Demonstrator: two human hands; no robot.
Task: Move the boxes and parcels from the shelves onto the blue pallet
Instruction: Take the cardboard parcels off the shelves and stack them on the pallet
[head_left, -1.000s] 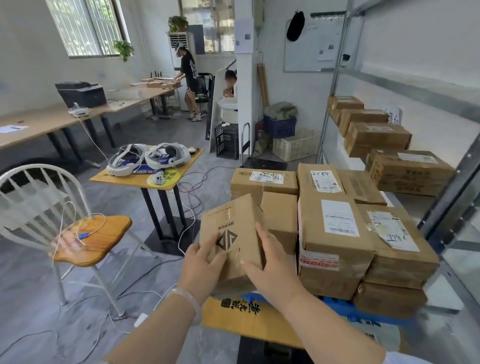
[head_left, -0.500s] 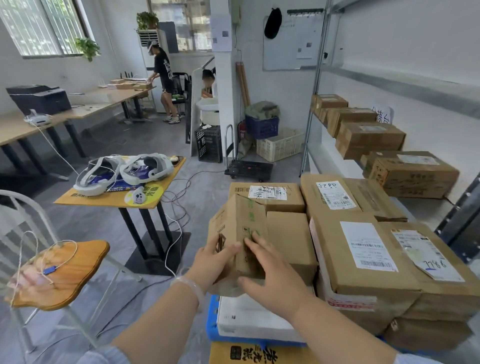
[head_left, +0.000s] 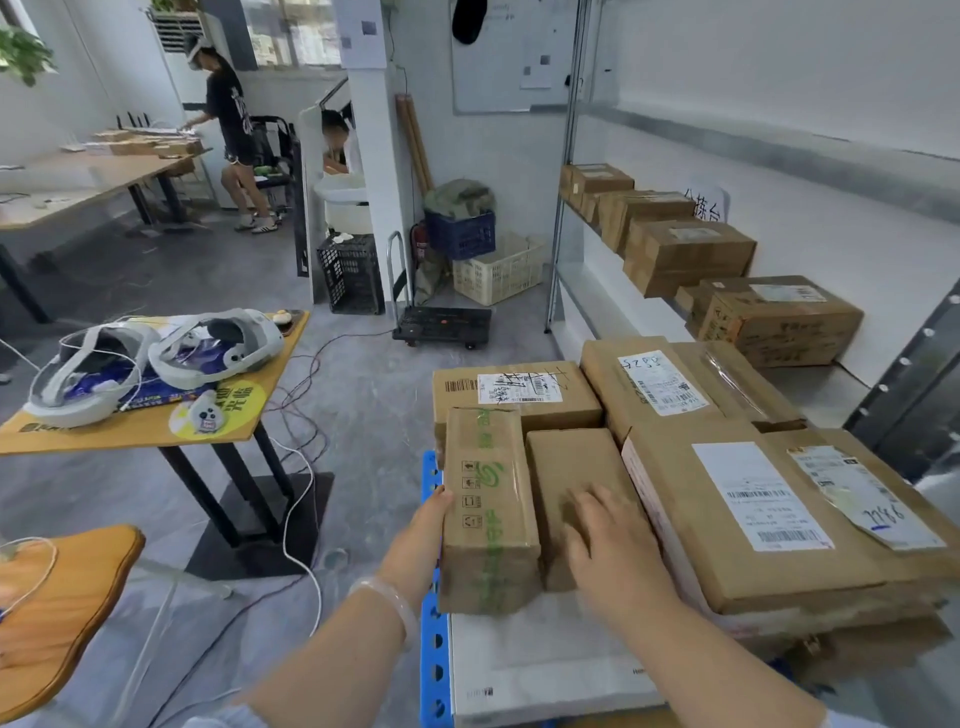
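Observation:
A small brown box with green tape (head_left: 488, 509) lies on a flat white parcel (head_left: 545, 660) at the left edge of the blue pallet (head_left: 430, 649). My left hand (head_left: 423, 535) presses against the box's left side, thumb at its upper edge, fingers hidden. My right hand (head_left: 608, 540) rests flat with spread fingers on a plain brown box (head_left: 571, 457) just to the right. Several larger labelled boxes (head_left: 753, 514) are stacked on the pallet to the right and behind. More brown boxes (head_left: 779, 317) stand on the metal shelf (head_left: 587, 291) at the right.
A yellow side table (head_left: 156, 431) with two white headsets stands to the left, with cables trailing across the floor below it. A wooden-seated chair (head_left: 57, 597) is at the lower left. A black platform trolley (head_left: 441, 325), crates and two people are further back.
The small box, held upright between both hands, has been tipped down flat onto the white parcel. My right hand has let go and moved onto the plain box beside it.

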